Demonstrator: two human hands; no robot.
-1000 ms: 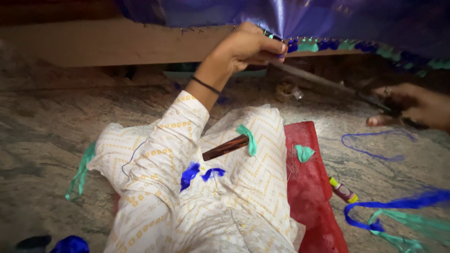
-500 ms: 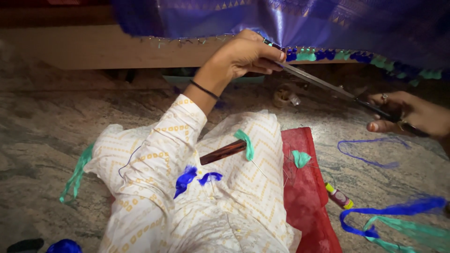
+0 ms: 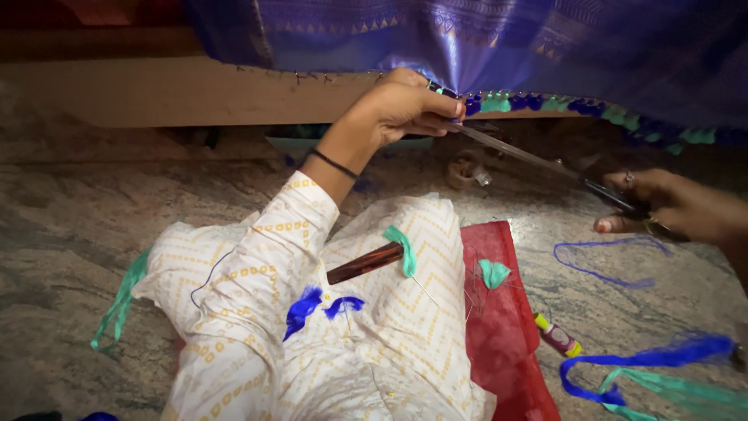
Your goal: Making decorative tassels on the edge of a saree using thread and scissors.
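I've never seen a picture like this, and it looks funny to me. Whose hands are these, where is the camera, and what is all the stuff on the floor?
The camera sits on a person's head and looks down, so you see their own arms and lap. Their left hand pinches the edge of a shiny blue cloth trimmed with little blue and green tassels. Their right hand holds what looks like scissors, reaching up to that edge. On the lap lies a brown wooden stick with green thread. Beside it is a red mesh bag, and on the stone floor lie a small tube and loose blue and green threads.
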